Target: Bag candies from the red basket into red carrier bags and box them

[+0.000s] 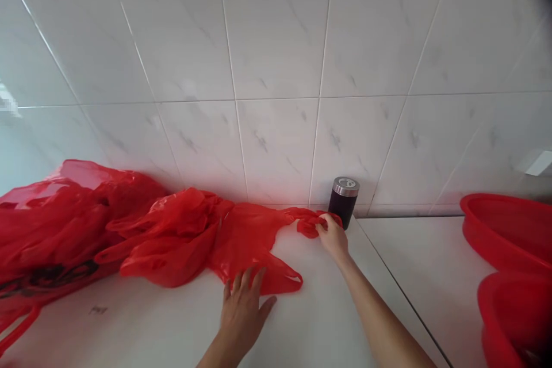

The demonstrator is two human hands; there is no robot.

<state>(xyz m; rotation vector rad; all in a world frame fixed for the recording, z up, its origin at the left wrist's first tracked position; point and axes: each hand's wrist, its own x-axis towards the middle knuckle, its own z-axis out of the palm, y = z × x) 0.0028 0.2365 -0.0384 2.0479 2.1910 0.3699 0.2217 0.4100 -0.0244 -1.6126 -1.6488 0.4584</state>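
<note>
A thin red plastic bag (254, 230) lies spread on the white table, one handle loop pointing right. My left hand (244, 302) rests flat with fingers apart, its fingertips on the bag's near edge. Farther right, my right hand (333, 236) pinches a crumpled red plastic piece (308, 225) close to the wall. That piece seems to run on into the spread bag, though I cannot tell whether they are one. Directly behind my right hand stands a dark tumbler (344, 201) with a silver rim, its lower part partly covered.
Bunched red plastic bags (172, 236) and a larger red bag heap (73, 213) with black print fill the left side. Two red basins, a far one (487, 236) and a near one (491, 305), stand at the right. A tiled wall (276, 69) borders the white tabletop (142, 328).
</note>
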